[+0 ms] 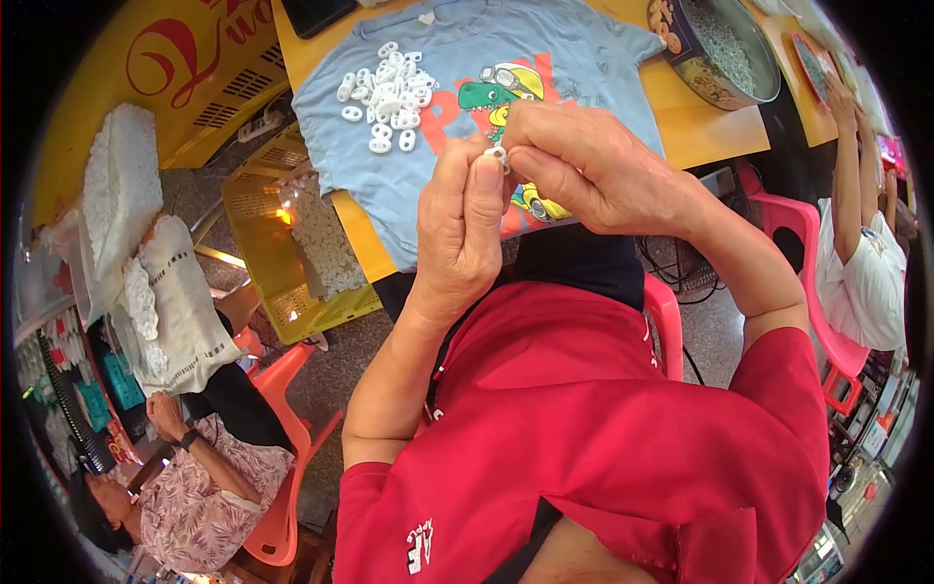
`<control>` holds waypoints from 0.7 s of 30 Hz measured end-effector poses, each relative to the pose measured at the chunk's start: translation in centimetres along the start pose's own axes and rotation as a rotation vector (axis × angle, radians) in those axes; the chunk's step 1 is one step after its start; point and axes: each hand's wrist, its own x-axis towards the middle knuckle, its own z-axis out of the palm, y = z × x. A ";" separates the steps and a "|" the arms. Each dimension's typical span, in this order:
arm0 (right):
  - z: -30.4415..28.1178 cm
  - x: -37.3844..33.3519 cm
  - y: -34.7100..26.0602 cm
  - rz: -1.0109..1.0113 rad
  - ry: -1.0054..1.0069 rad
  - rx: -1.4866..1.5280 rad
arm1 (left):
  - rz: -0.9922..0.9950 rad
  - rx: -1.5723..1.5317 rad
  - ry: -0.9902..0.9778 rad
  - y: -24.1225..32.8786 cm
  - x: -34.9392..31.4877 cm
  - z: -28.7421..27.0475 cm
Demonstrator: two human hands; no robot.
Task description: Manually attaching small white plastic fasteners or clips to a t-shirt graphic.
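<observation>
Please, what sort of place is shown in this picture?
It may be a small shared workshop, judging by the heap of white oval two-holed plastic pieces, the yellow perforated plastic crate, and another person seated on an orange plastic chair.

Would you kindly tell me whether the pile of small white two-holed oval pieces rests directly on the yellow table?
No, the small white pieces lie on a light-blue printed T-shirt spread over the yellow table.
</observation>
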 end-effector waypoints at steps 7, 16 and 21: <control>0.3 0.1 1.0 0.021 0.022 -0.010 | -0.007 0.060 0.018 -1.3 0.4 0.0; -0.8 0.5 0.9 0.188 -0.055 0.258 | -0.159 -0.353 0.057 -1.3 0.2 -0.1; -0.8 0.2 0.1 0.010 -0.009 -0.004 | -0.125 -0.341 0.042 -0.6 -0.1 -0.2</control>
